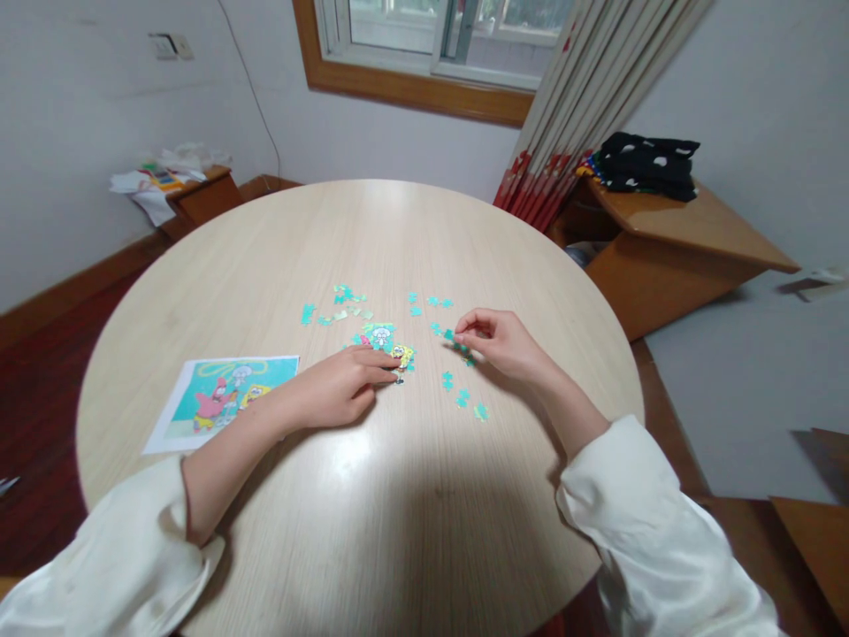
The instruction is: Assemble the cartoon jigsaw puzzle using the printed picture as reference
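Note:
My left hand [343, 387] lies palm down with its fingers stretched over a partly joined cartoon jigsaw puzzle [380, 335], hiding some of it. A yellow character and a pale green face show beside the fingertips. Just to the right, my right hand [502, 343] pinches a small teal jigsaw piece [449, 335] between thumb and forefinger, close to the table. More teal pieces lie under and near that hand, such as a loose piece [462, 398] in front of it.
A printed picture [205, 389] of the cartoon lies at the left, partly behind my left forearm. Several loose pieces [343, 294] are scattered beyond the puzzle on the round wooden table [411, 531]. A cabinet [690, 226] with dark cloth stands at the right, near a curtain [597, 80].

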Available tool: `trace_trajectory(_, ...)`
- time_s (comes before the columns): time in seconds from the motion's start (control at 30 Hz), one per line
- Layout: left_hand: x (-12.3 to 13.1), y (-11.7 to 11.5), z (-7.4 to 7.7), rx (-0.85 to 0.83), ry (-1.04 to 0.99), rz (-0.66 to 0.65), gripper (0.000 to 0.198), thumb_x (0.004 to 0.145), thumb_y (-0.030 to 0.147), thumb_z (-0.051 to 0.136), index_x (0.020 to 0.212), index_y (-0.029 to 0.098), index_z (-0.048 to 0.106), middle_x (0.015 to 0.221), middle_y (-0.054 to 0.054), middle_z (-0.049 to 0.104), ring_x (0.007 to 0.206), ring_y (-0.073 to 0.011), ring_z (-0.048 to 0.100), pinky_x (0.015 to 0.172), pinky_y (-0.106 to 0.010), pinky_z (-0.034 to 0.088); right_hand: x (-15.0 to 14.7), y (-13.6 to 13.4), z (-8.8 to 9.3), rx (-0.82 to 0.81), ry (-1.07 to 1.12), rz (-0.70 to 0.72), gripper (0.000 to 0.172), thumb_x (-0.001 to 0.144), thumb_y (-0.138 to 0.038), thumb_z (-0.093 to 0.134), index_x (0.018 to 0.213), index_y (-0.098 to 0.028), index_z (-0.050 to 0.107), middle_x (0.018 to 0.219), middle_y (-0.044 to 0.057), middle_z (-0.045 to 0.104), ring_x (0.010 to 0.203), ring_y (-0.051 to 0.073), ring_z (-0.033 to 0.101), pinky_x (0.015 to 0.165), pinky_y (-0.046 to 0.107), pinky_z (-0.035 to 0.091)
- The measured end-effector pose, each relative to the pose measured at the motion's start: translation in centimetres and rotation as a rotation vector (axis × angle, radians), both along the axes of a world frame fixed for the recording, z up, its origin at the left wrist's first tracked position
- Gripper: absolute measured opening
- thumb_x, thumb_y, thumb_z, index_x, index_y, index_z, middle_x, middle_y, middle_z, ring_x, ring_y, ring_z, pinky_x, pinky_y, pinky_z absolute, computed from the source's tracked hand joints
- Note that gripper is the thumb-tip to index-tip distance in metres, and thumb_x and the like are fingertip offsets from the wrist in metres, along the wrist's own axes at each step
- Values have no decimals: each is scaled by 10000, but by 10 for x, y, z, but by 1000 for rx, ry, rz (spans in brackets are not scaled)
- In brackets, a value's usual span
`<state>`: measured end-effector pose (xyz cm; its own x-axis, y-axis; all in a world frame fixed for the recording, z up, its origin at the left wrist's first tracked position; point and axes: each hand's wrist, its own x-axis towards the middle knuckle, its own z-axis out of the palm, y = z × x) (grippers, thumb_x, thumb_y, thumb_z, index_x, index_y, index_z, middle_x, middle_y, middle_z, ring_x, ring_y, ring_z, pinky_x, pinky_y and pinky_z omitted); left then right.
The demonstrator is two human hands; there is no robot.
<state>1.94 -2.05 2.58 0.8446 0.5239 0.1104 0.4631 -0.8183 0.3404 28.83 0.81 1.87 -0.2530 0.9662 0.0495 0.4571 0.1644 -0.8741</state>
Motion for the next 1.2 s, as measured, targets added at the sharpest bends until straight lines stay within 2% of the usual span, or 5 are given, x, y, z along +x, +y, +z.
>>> trace_trajectory(0.13, 1, 0, 0, -34, -11, 18, 468, 734, -10, 415, 1076, 153, 688, 1234, -105, 662, 1158, -228, 607, 1012, -400, 470, -33, -18, -1, -113, 40, 147, 146, 763, -309, 645, 749, -168, 610, 600, -36, 500, 565, 102, 430, 562, 262, 350)
trace_trajectory(0.27, 2, 0, 0, -51, -12, 10, 475, 715, -23, 407, 1064, 131, 690, 1218, -124, 662, 1148, -243, 606, 1005, -412, 468, -47, -24, -2, -140, -20, 176, 79, 773, -226, 615, 743, -155, 632, 586, -40, 495, 551, 95, 416, 550, 249, 323)
trace_trajectory(0.53, 3, -1, 1, -48, -37, 4, 472, 699, -21, 406, 1021, 171, 691, 1139, -79, 686, 1107, -223, 617, 983, -385, 477, -51, -24, -5, -105, -102, 205, 104, 785, -173, 580, 745, -144, 672, 593, -26, 534, 569, 99, 431, 565, 243, 337)
trace_trajectory(0.83, 3, -1, 1, -64, -44, -6, 454, 710, -7, 411, 1019, 174, 690, 1114, -82, 688, 1094, -233, 616, 977, -403, 474, -51, -23, -9, -60, -185, 196, 124, 779, -130, 571, 757, -148, 692, 604, -17, 562, 561, 95, 431, 560, 231, 337)
trace_trajectory(1.2, 3, -2, 2, -65, -35, -9, 435, 714, -2, 412, 1001, 162, 695, 1111, -92, 684, 1100, -240, 612, 978, -406, 474, -52, -23, -6, -35, -244, 210, 155, 793, -102, 557, 784, -140, 706, 630, -6, 601, 575, 94, 466, 576, 226, 343)
